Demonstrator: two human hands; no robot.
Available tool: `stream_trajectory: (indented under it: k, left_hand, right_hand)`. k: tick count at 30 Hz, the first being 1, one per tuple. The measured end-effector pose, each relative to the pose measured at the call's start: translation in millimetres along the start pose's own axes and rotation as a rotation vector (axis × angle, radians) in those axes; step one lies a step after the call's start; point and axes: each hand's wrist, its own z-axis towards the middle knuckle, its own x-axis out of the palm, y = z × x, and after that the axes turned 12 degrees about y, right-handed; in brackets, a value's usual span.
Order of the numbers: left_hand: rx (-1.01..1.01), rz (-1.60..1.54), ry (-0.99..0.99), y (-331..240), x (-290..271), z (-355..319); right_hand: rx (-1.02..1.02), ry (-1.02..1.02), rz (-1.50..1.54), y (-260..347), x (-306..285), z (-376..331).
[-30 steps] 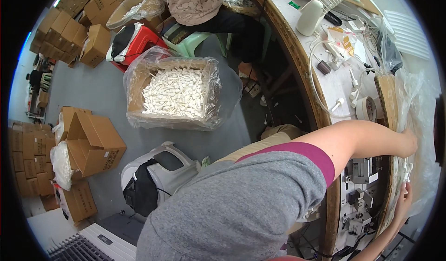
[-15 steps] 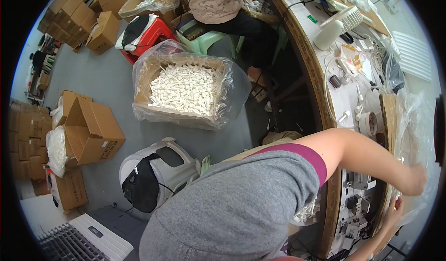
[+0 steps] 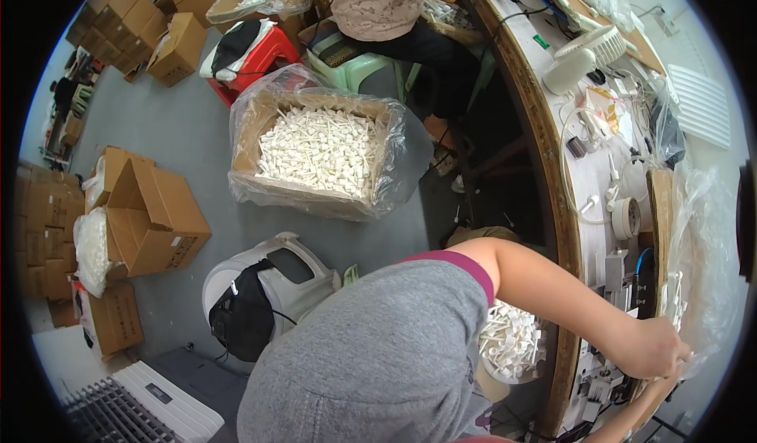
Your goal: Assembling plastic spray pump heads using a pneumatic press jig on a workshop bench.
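The left hand's curled fingers pinch a small white part beside a plastic-lined cardboard box; the right hand's grip, mostly hidden, cannot be told. White stemmed pieces fill a floor carton and a round tub.

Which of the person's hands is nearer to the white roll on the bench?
Left. The left hand is below and right of the white roll in the picture; the right hand is farther down, partly hidden.
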Motion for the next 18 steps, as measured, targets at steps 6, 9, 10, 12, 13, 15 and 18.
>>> stream_trajectory:
  k: [6,9,10,12,13,15,18]
  left_hand:
    - [-0.080,-0.211,0.038,-11,10,-49]
    - [-0.132,-0.271,0.181,-11,17,-66]
    - [-0.133,-0.311,0.222,-13,18,-69]
    - [-0.224,-0.322,0.272,-7,17,-79]
    - [-0.227,-0.290,0.268,-8,14,-82]
    - [-0.272,-0.217,0.282,-2,15,-91]
    - [-0.279,-0.254,0.322,4,12,-98]
  right_hand:
    - [0.139,-0.127,0.609,-10,-18,-8]
    - [0.116,-0.158,0.980,-36,-18,-28]
    - [0.107,-0.182,1.072,-41,-24,-48]
    - [0.051,-0.201,1.122,-31,-13,-54]
    - [0.042,-0.208,1.151,-51,-18,-67]
    - [0.098,-0.245,1.207,-1,-12,-77]
    - [0.093,-0.341,1.164,74,-7,-102]
